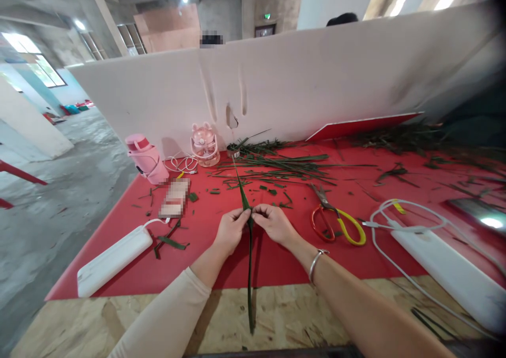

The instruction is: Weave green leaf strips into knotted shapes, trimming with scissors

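A long green leaf strip runs upright through the middle of the view, its thin tip pointing away and its lower end hanging over the wooden board. My left hand pinches it from the left between thumb and fingers. From the right, my right hand grips the same strip, its fingertips almost touching those of the left. Scissors with one red and one yellow handle lie to the right of my right hand. Beyond both hands is a pile of cut green strips, with small scraps scattered nearer.
White power banks lie left and right, with cables. A pink bottle, a clear pink jug and a small tin stand near the white partition. A phone lies at right on the red tabletop.
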`<state>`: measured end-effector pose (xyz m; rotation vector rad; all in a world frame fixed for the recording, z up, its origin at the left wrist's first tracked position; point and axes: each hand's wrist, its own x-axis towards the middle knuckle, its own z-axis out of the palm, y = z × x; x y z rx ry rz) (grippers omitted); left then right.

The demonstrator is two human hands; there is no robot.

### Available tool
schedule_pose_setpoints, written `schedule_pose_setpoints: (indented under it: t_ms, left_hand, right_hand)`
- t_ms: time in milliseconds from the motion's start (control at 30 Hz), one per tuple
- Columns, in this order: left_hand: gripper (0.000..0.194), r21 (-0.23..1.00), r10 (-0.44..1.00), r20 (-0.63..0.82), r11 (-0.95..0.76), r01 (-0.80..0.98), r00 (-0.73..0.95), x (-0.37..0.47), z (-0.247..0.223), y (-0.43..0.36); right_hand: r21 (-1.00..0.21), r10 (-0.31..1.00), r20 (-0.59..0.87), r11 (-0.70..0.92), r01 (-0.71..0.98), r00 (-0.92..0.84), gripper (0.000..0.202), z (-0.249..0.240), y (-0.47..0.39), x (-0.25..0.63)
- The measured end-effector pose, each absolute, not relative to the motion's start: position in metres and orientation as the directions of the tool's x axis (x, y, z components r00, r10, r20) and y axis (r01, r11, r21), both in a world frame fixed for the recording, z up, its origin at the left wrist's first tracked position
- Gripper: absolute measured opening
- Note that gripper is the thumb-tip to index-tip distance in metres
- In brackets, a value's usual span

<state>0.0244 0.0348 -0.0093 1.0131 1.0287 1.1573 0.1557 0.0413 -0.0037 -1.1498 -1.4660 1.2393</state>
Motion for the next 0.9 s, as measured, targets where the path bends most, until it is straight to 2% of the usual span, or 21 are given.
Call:
schedule_pose_setpoints:
  t_ms: [100,233,367,533,667,733,833,900]
  left_hand:
    - [0.036,0.988,0.990,-0.082,0.095,-0.122,0.111,0.024,-0.008,0.033]
    - [0.040,0.993,0.962,-0.106,0.089,0.075,0.252,0.021,-0.004,0.028]
    - [0.038,0.983,0.912,-0.131,0.068,0.172,0.388,0.018,0.001,0.024]
    - [0.036,0.950,0.854,0.016,-0.174,0.257,0.519,0.019,0.009,0.018]
    - [0.031,0.877,0.802,0.177,-0.391,0.279,0.570,0.023,0.019,0.012]
    - [0.024,0.838,0.803,0.275,-0.470,0.277,0.529,0.024,0.024,0.009]
    - [0.015,0.797,0.816,0.398,-0.534,0.282,0.419,0.025,0.030,0.004]
    - [0.014,0.823,0.823,0.412,-0.520,0.227,0.390,0.025,0.034,0.003]
  right_hand:
    - [-0.999,0.986,0.026,0.030,0.021,-0.163,0.013,0.000,0.041,0.155]
    - [-0.991,0.984,0.047,0.025,-0.129,-0.172,0.012,0.000,0.044,0.156]
    - [-0.960,0.992,-0.087,-0.107,-0.260,-0.086,0.011,-0.002,0.050,0.161]
    - [-0.875,0.977,-0.211,-0.196,-0.443,-0.016,0.018,0.004,0.055,0.170]
    - [-0.881,0.970,-0.240,-0.206,-0.425,0.026,0.018,0.004,0.057,0.174]
    - [-0.889,0.966,-0.256,-0.220,-0.401,0.036,0.019,0.002,0.058,0.174]
    - [-0.904,0.964,-0.266,-0.244,-0.350,0.014,0.021,-0.002,0.057,0.172]
    - [-0.919,0.965,-0.261,-0.256,-0.300,-0.023,0.022,-0.002,0.054,0.171]
